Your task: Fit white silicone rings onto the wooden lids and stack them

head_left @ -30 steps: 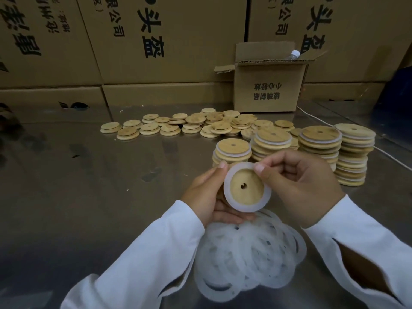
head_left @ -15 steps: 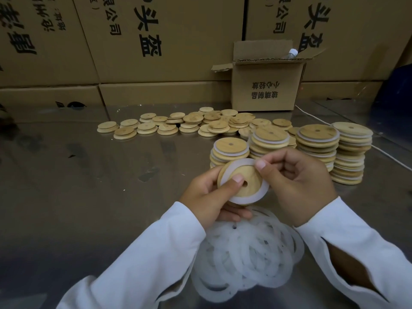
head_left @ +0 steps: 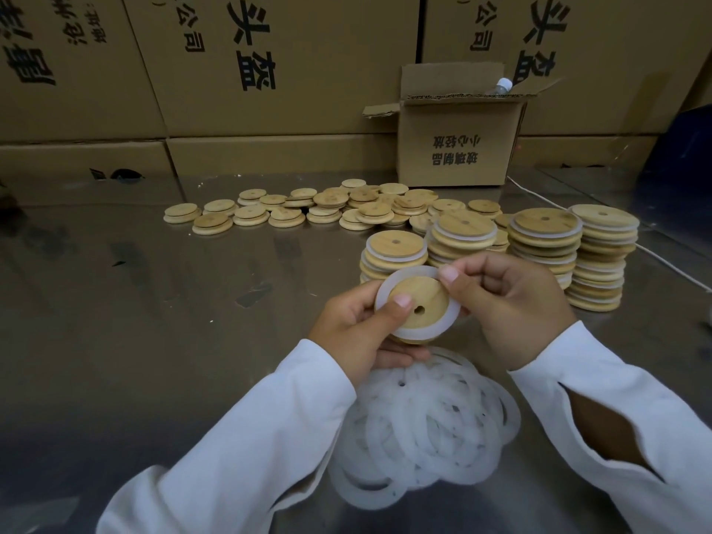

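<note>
Both hands hold one round wooden lid (head_left: 427, 298) with a small centre hole, a white silicone ring (head_left: 418, 333) sitting around its raised face. My left hand (head_left: 354, 325) grips the lid from the left, thumb pressed on the wood. My right hand (head_left: 508, 306) pinches the ring's upper right edge. A loose heap of white rings (head_left: 424, 425) lies on the table just below my hands. Several stacks of ringed lids (head_left: 539, 240) stand behind my hands to the right. Bare lids (head_left: 293, 210) lie scattered farther back.
The work surface is a shiny metal table (head_left: 135, 321). A small open cardboard box (head_left: 454, 144) with a bottle cap showing stands at the back right. Large printed cartons (head_left: 231, 71) wall off the back. A white cable (head_left: 539, 198) runs along the right side.
The ring, first loose around the lid, has been worked down onto it. My left thumb moved onto the lid's face and the lid tilted flatter toward me.
</note>
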A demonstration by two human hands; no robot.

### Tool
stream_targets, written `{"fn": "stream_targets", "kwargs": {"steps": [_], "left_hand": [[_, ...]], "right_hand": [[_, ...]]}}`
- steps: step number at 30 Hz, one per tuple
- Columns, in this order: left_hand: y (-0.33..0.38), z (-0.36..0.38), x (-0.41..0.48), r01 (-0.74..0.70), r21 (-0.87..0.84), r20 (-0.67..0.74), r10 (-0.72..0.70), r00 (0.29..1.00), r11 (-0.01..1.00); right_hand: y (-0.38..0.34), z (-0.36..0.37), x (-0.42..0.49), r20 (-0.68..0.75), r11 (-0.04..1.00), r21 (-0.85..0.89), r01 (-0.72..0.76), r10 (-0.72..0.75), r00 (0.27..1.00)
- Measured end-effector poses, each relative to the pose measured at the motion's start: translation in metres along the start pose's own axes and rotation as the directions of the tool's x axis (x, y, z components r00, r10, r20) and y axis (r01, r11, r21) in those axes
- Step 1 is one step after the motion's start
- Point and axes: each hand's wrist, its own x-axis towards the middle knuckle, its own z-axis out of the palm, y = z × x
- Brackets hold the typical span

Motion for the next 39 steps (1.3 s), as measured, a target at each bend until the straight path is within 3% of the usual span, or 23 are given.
{"fn": "stream_targets", "kwargs": {"steps": [10,28,35,39], "left_hand": [[0.002,0.0,0.002,0.036,-0.049,-0.045,-0.038,0.998,0.998],[-0.001,0.003,0.002,0.009,-0.16,-0.089,-0.024,0.996,0.987],[0.004,0.003,0.004,-0.07,-0.279,-0.186,0.018,0.982,0.958],[0.0,0.004,0.004,-0.117,-0.244,-0.193,0.07,0.979,0.963]], "right_hand": [[0.003,0.0,0.001,-0.026,0.998,-0.05,0.044,-0.045,0.999],[0.001,0.004,0.0,-0.022,0.988,0.119,-0.101,0.104,0.994],[-0.001,0.012,-0.009,-0.112,0.996,-0.081,0.031,-0.04,0.993],[-0.001,0.014,-0.011,-0.127,0.983,-0.15,0.11,-0.129,0.983]]}}
